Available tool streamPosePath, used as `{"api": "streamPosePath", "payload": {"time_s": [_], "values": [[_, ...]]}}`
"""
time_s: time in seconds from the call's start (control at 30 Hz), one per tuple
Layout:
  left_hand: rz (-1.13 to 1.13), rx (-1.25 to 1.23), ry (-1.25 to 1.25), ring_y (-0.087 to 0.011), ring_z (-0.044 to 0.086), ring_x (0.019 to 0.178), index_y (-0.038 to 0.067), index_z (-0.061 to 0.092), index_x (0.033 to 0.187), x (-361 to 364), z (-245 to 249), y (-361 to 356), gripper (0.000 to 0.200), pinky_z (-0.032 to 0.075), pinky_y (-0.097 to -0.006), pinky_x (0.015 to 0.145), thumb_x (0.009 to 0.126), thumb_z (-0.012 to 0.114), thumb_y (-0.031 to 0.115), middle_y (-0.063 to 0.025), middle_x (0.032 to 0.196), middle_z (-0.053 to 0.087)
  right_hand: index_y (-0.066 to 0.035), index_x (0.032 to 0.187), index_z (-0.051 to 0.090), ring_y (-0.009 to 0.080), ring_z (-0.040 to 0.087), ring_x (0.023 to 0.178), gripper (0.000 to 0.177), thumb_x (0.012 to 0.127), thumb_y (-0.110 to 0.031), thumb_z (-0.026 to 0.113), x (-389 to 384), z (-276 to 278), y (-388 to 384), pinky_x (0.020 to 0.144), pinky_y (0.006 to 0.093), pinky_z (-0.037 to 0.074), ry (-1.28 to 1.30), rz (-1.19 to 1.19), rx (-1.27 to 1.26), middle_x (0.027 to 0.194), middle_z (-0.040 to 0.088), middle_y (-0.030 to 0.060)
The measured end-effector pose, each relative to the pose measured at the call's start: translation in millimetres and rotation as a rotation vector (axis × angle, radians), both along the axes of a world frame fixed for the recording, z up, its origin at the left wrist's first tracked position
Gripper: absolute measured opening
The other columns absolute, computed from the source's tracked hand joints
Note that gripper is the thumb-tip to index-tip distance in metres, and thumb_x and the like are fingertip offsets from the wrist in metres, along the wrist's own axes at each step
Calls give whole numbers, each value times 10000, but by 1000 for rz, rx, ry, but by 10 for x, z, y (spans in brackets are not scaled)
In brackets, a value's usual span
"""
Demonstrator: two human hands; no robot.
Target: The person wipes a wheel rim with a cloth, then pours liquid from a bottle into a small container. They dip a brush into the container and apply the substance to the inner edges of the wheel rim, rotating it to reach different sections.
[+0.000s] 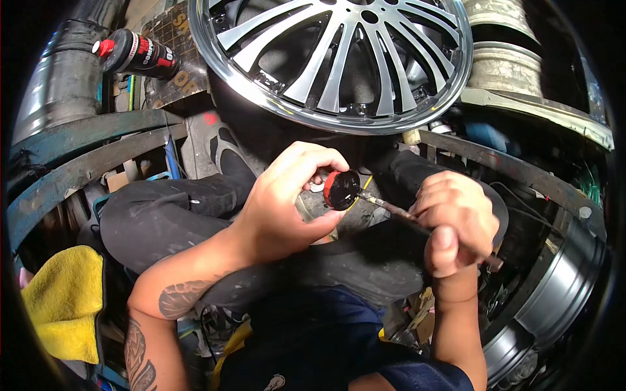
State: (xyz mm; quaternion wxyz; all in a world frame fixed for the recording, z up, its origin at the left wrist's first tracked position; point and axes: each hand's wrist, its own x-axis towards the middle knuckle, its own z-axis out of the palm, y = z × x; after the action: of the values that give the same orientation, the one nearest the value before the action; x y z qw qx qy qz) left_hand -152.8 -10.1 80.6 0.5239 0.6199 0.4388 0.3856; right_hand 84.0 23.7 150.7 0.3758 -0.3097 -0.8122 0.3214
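Between the thumb and fingers of my left hand [287,189] is a small round red cap [340,189] with a dark inside, its open side turned to the right. My right hand [454,221] is wrapped round a thin, stained rod-like tool [389,207]. The tool's tip reaches the cap's opening; whether it touches the inside cannot be made out. Beyond both hands lies a large wheel rim [332,62] with polished spokes and dark gaps.
A black bottle [140,55] with a red top lies on a board [171,32] at the upper left. A yellow cloth [65,303] hangs at the lower left. Metal bars [98,130] flank my legs. More rims [564,287] stand at the right.
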Motion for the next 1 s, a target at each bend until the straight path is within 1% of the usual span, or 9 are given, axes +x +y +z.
{"api": "streamPosePath", "payload": {"time_s": [0.1, 0.2, 0.23, 0.33, 0.4, 0.6, 0.9, 1.0], "values": [[7, -10, -21, -231, 604, 924, 48, 614, 1125, -3, -6, -2, 443, 506, -321, 789, 709, 766, 63, -103, 1075, 608, 19, 762, 603, 231, 588, 546, 104, 825, -50, 556, 67, -78, 11, 587, 367, 524, 168, -105, -83, 645, 612, 108], [3, 7, -33, -220, 600, 916, 49, 616, 1124, -2, -9, 2, 443, 503, -315, 777, 708, 769, 72, -100, 1076, 606, 18, 760, 584, 219, 571, 549, 179, 872, -115, 539, 79, -55, -20, 582, 345, 501, 244, -216, -165, 634, 597, 117], [2, 8, -33, -218, 599, 913, 49, 617, 1123, -8, -9, 1, 443, 503, -315, 775, 708, 770, 73, -98, 1076, 606, 14, 753, 576, 218, 573, 559, 206, 887, -140, 543, 88, -40, -24, 586, 344, 492, 261, -230, -198, 643, 593, 125], [1, 13, -34, -213, 594, 904, 49, 616, 1123, -17, -10, -5, 445, 500, -314, 771, 707, 771, 76, -96, 1077, 605, 9, 754, 575, 220, 578, 572, 209, 894, -143, 545, 63, -26, -39, 602, 352, 492, 328, -250, -246, 657, 594, 129], [1, 13, -38, -211, 592, 899, 49, 614, 1124, -20, -9, -5, 447, 498, -313, 770, 707, 772, 77, -95, 1076, 604, 17, 766, 576, 221, 581, 579, 193, 887, -130, 542, 75, -46, -27, 612, 352, 490, 299, -206, -250, 663, 594, 130], [-12, -1, -39, -212, 592, 901, 50, 611, 1130, -37, 14, 7, 452, 493, -310, 772, 709, 770, 83, -95, 1074, 601, 24, 753, 573, 212, 567, 572, 191, 872, -123, 541, 65, -76, -3, 598, 342, 480, 242, -179, -239, 657, 598, 130], [-13, -15, -42, -218, 597, 913, 51, 615, 1131, -47, 9, 6, 449, 494, -313, 777, 712, 770, 91, -98, 1083, 605, 19, 753, 580, 219, 568, 558, 205, 873, -141, 538, 80, -39, -12, 602, 348, 491, 301, -225, -236, 641, 597, 132], [-17, -1, -27, -220, 601, 924, 50, 615, 1130, -49, 11, 6, 448, 498, -315, 780, 711, 770, 88, -99, 1090, 607, 14, 750, 580, 218, 571, 562, 208, 881, -142, 539, 59, -51, -5, 604, 347, 490, 328, -183, -270, 638, 596, 130]]}}
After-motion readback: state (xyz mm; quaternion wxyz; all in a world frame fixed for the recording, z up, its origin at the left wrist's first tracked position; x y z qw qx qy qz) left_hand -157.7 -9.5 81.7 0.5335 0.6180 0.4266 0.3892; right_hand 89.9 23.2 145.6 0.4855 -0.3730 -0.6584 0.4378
